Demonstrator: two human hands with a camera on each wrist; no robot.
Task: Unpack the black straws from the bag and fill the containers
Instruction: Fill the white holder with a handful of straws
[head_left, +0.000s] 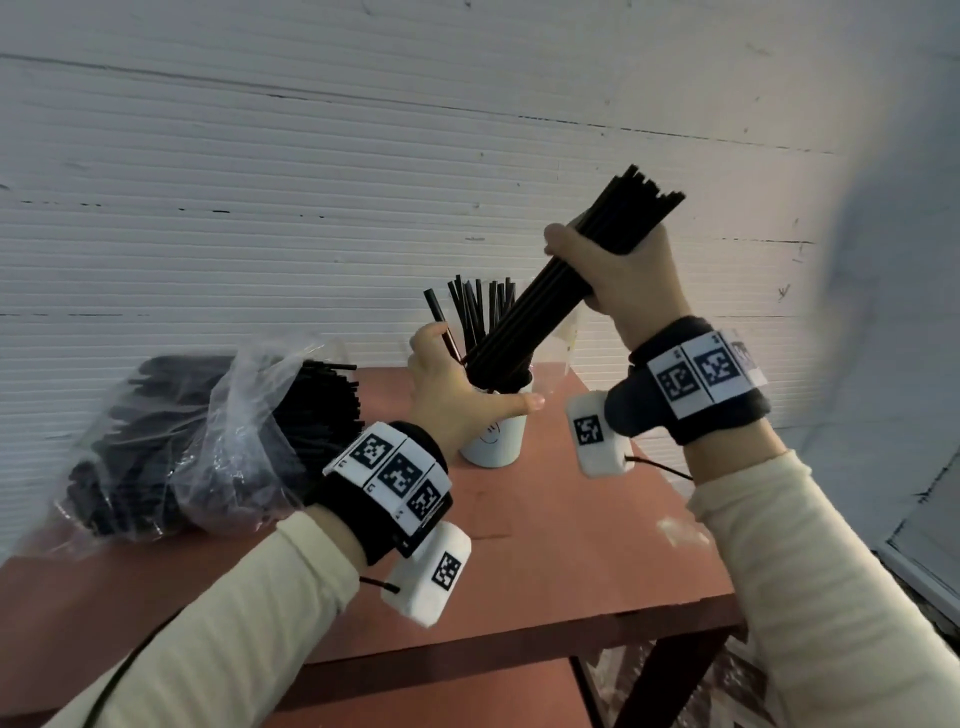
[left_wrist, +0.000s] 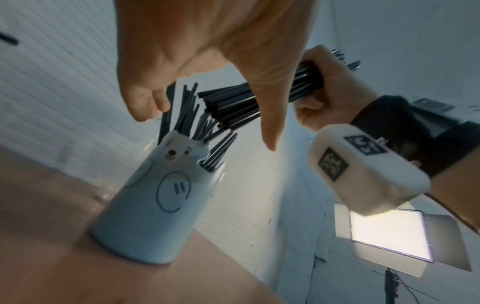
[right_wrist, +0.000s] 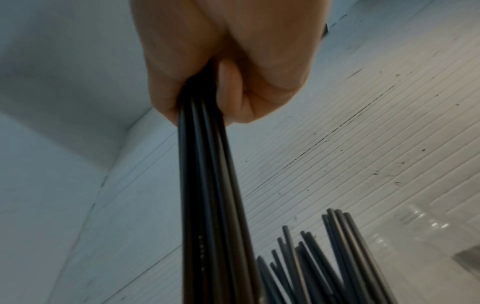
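Observation:
My right hand (head_left: 613, 270) grips a thick bundle of black straws (head_left: 530, 322) around its upper part. The bundle tilts down to the left, and its lower ends sit in the mouth of a white cup (head_left: 493, 441) with a smiley face. Several straws (head_left: 480, 306) stand in that cup. My left hand (head_left: 457, 379) is spread open at the cup's rim, thumb (left_wrist: 267, 127) stretched to the right and fingers against a leaning straw. In the left wrist view the bundle (left_wrist: 233, 107) passes between thumb and fingers above the cup (left_wrist: 155, 201). The right wrist view shows the fist (right_wrist: 223, 72) round the bundle (right_wrist: 207, 195).
A clear plastic bag (head_left: 208, 441), open at its right end and full of black straws, lies on the left of the red-brown table (head_left: 545, 545). A clear container (head_left: 566, 332) stands behind the cup by the white ribbed wall. The table's right edge is close to the cup.

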